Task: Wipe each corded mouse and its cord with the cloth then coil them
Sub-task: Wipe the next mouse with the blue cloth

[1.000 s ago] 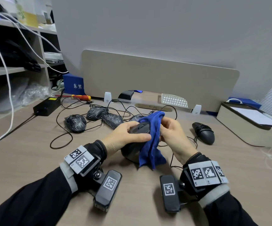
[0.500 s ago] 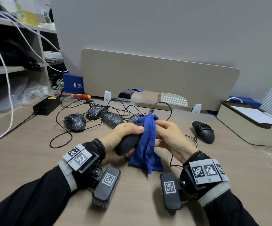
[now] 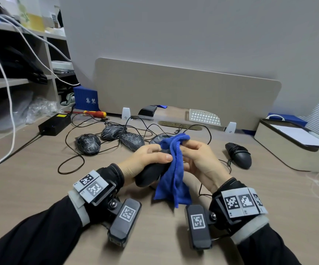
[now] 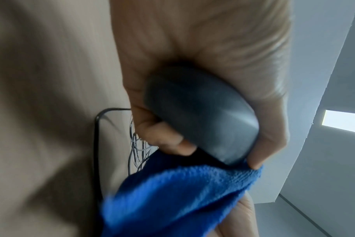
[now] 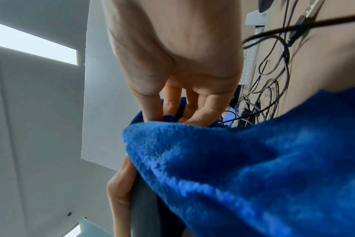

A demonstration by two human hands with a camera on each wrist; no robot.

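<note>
My left hand (image 3: 147, 159) grips a plain dark grey mouse (image 3: 151, 174) just above the desk, thumb on top; the left wrist view shows the mouse (image 4: 201, 115) wrapped by the fingers (image 4: 164, 137). My right hand (image 3: 197, 159) pinches a blue cloth (image 3: 174, 169) against the mouse's front end, and the cloth (image 5: 243, 168) hangs down to the desk. The mouse's black cord (image 3: 200, 188) trails under my right wrist. Several scribble-marked mice (image 3: 89, 144) with tangled cords lie behind my hands. A black mouse with its cord wound round it (image 3: 239, 154) sits to the right.
A black power brick (image 3: 54, 124) and a red-yellow screwdriver (image 3: 94, 113) lie at the back left. A beige divider panel (image 3: 183, 92) stands along the desk's far edge. A beige tray with paper (image 3: 292, 142) stands at the right; shelves (image 3: 21, 81) with white cables at the left.
The left hand has turned the mouse onto its side and lowered it. The right hand has slid the cloth toward the mouse's front end.
</note>
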